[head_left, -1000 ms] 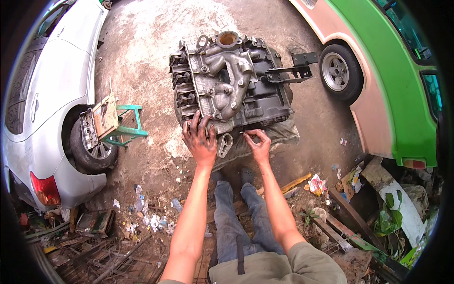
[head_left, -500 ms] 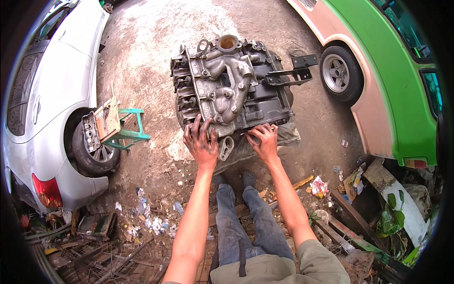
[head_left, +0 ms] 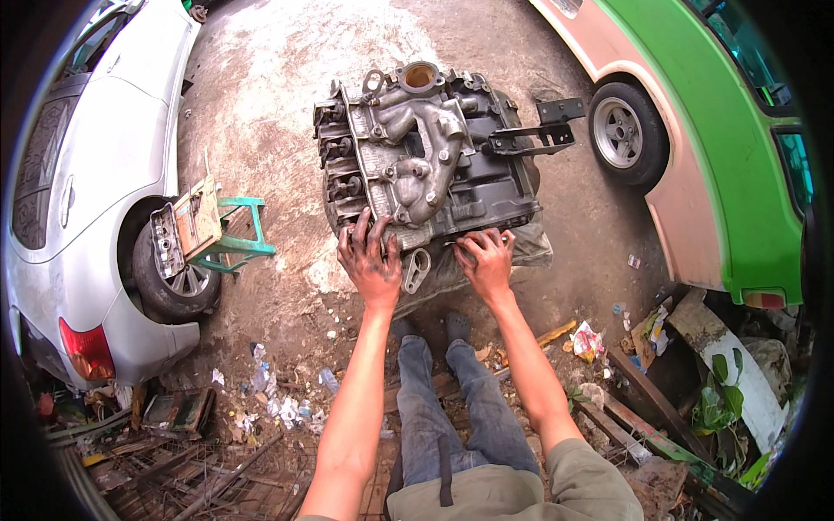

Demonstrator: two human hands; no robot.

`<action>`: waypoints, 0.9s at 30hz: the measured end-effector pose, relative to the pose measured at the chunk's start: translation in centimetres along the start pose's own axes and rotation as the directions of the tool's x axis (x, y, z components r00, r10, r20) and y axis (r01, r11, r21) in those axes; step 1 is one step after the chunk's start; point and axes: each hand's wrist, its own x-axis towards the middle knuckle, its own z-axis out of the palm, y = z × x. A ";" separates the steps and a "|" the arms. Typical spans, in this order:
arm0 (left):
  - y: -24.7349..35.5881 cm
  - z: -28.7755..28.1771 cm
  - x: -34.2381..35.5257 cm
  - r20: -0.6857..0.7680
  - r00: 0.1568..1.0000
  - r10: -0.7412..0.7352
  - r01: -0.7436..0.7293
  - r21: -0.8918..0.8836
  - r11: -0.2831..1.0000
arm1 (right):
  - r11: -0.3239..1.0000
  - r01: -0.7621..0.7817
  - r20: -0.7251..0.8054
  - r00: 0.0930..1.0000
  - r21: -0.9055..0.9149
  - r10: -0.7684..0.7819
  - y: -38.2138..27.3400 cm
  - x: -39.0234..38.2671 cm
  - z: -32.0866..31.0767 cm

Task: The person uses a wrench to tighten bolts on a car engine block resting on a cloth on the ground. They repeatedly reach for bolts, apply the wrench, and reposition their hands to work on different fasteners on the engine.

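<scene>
Engine block (head_left: 426, 165) sits on the stained concrete ground (head_left: 269, 113), between the silver car (head_left: 95, 200) and the green vehicle (head_left: 730, 130). Left hand (head_left: 369, 256) lies flat, fingers spread, on the block's near edge. Right hand (head_left: 486, 259) has its fingers curled at the same edge; can't tell whether it grips anything. Hands apart, a loose metal bracket (head_left: 416, 269) between them. Green stool (head_left: 230, 234) by the car's wheel carries a metal part.

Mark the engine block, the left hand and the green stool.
engine block (head_left: 426, 156): head view, on the grey manifold casting on top.
left hand (head_left: 369, 260): head view, on the back of the hand, fingers on the block's near edge.
green stool (head_left: 243, 247): head view, on its frame.
</scene>
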 end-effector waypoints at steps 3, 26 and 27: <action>0.0 0.0 0.0 0.003 1.000 0.001 -0.001 0.000 1.000 | 1.000 -0.002 -0.011 1.000 -0.011 0.002 0.0 0.0 -0.1; -0.2 0.3 -0.2 -0.008 1.000 -0.024 0.024 -0.018 1.000 | -0.852 -0.159 0.771 0.529 0.499 0.354 -3.9 -6.3 11.0; -0.2 0.3 -0.1 -0.010 1.000 -0.025 0.025 -0.017 1.000 | -0.867 -0.139 0.776 0.530 0.479 0.344 -4.2 -6.3 11.0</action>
